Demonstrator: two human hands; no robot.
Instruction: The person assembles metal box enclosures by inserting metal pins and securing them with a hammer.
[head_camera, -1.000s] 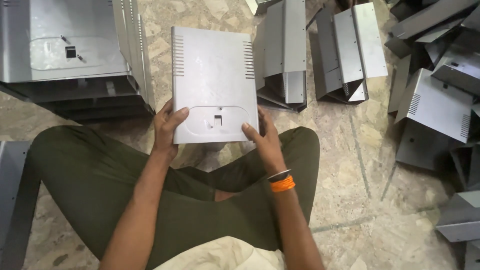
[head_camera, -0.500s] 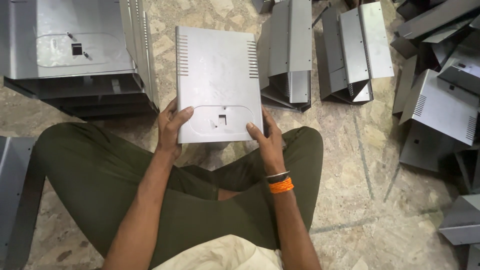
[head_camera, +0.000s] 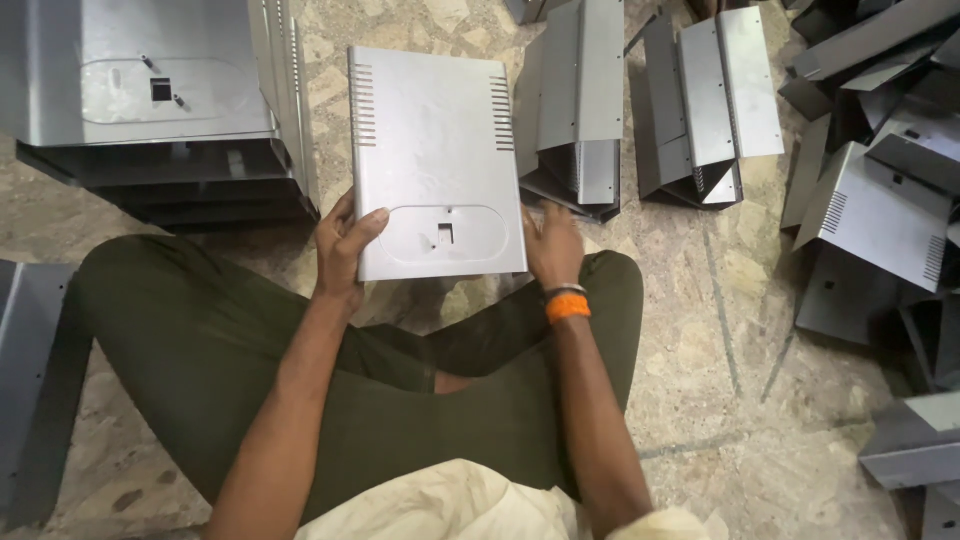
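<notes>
I sit cross-legged on a stone floor and hold a grey sheet-metal panel (head_camera: 433, 150) flat in front of me. It has vent slots along both long sides and an oval embossed area with a small square cut-out near its lower end. My left hand (head_camera: 345, 245) grips its lower left edge, thumb on top. My right hand (head_camera: 553, 245) holds the lower right edge, mostly behind the panel. An orange band and a dark one circle my right wrist.
A stack of similar grey metal covers (head_camera: 150, 100) stands at the upper left. Folded metal housings (head_camera: 580, 100) (head_camera: 710, 95) lie ahead, and several more (head_camera: 880, 200) pile up on the right. Another metal piece (head_camera: 25, 380) lies at the left edge.
The panel has shifted slightly left and tilted a little between my hands; my right thumb has slid from the panel's face to its right edge.
</notes>
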